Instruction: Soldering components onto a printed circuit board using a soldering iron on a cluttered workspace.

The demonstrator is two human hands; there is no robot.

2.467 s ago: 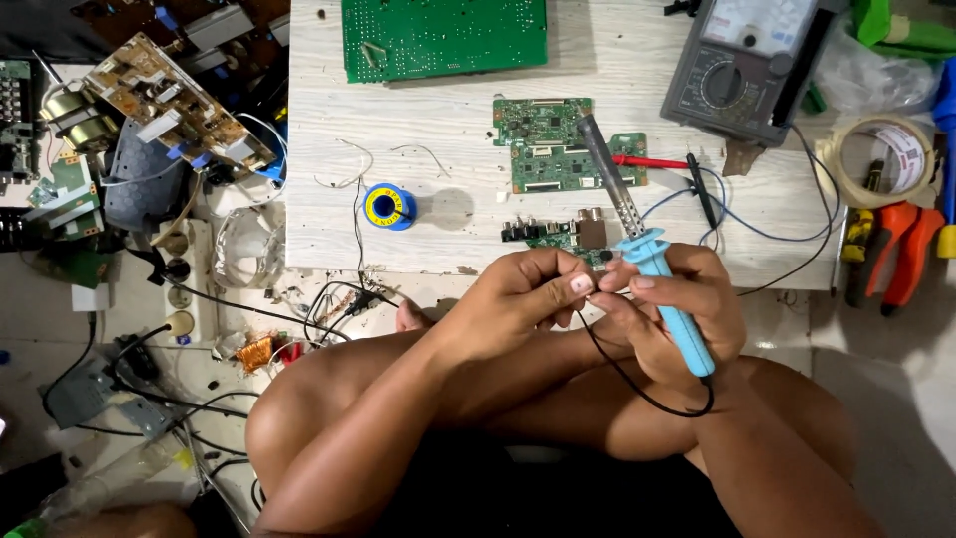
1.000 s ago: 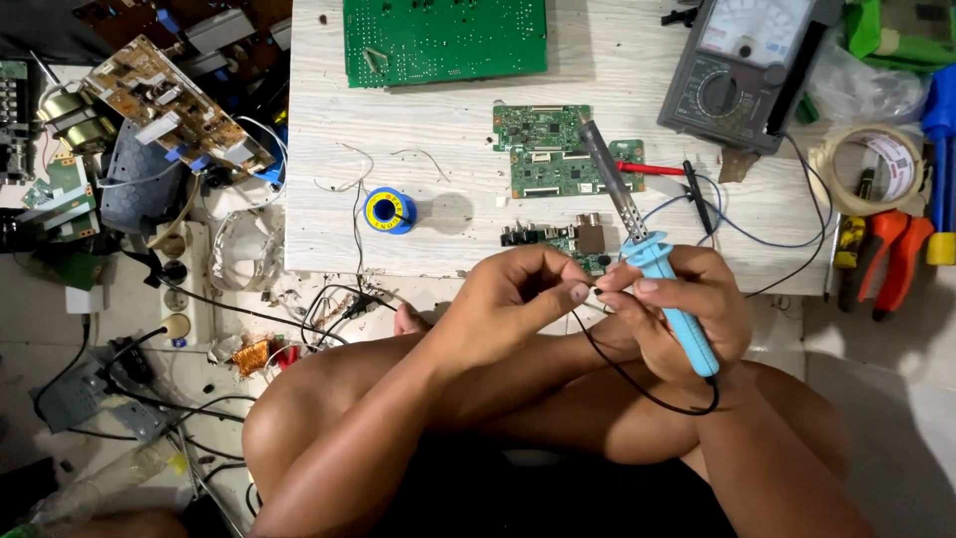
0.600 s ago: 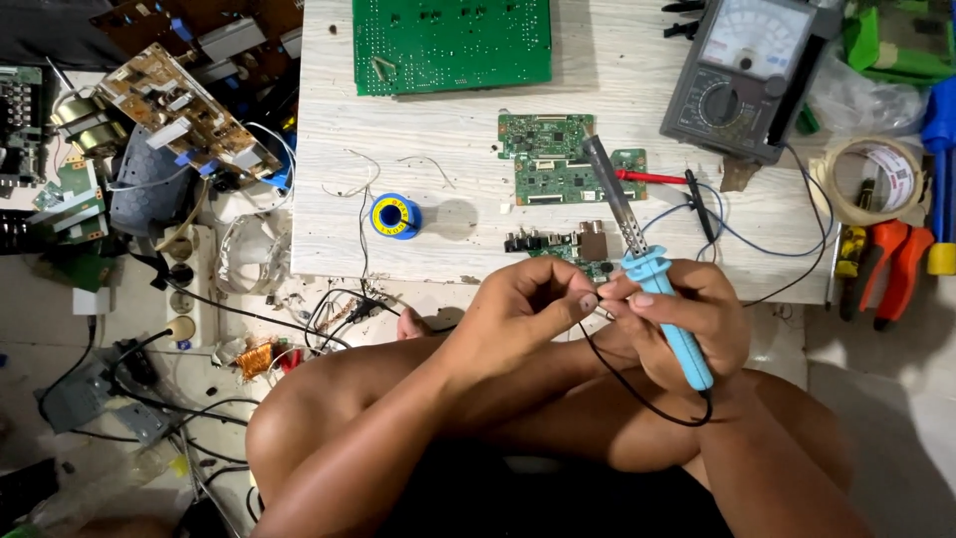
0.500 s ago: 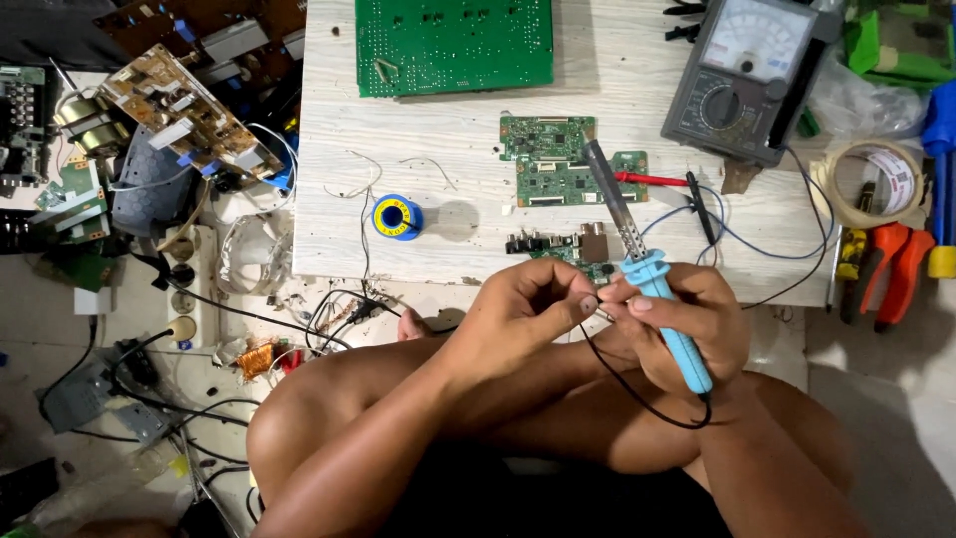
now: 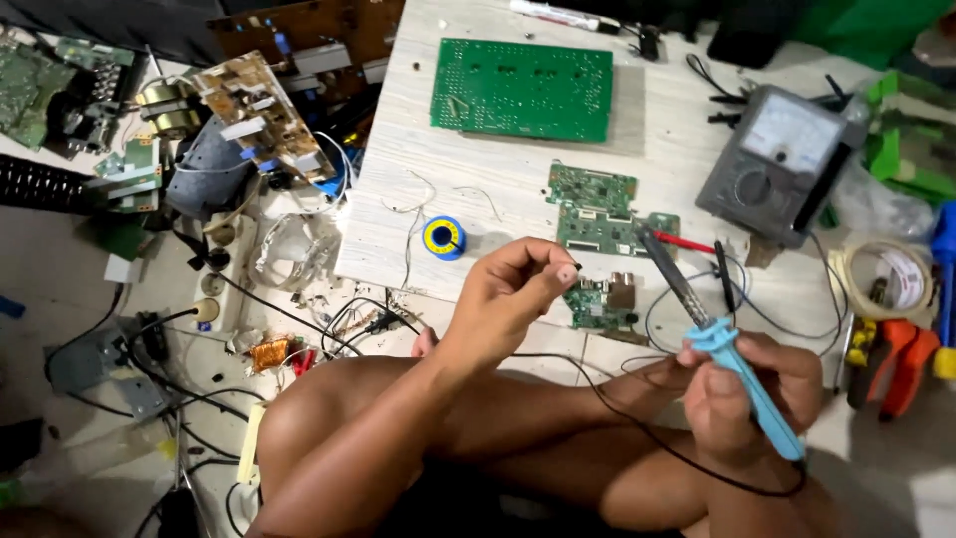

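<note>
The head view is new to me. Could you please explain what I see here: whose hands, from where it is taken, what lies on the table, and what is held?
The camera sits on a person's head and looks down at their own hands and bare legs. The right hand holds a soldering iron with a blue handle. The left hand is raised with fingertips pinched together; whether it holds something is too small to tell. On the low wooden table lie a large green circuit board, smaller green boards, a blue and yellow solder spool and a grey meter.
</note>
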